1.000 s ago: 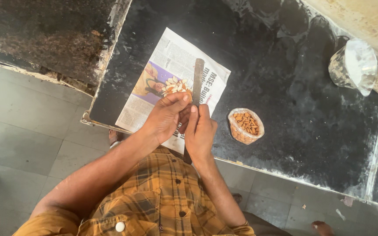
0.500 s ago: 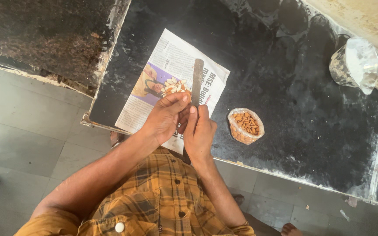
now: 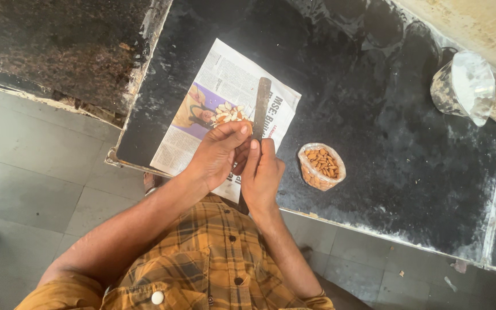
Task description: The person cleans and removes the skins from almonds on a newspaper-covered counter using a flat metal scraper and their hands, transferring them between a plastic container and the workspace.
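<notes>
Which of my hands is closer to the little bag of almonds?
Right. Your right hand is just beside the bag of almonds, apart from it. Your left hand sits farther off, beyond the right one, over the newspaper.

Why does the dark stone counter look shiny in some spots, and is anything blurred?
Head view: daylight glints off the black stone counter towards the top, giving pale glare patches; the clear plastic jar at the right edge is washed out; the left hand, right hand and long dark knife look reasonably sharp.
</notes>
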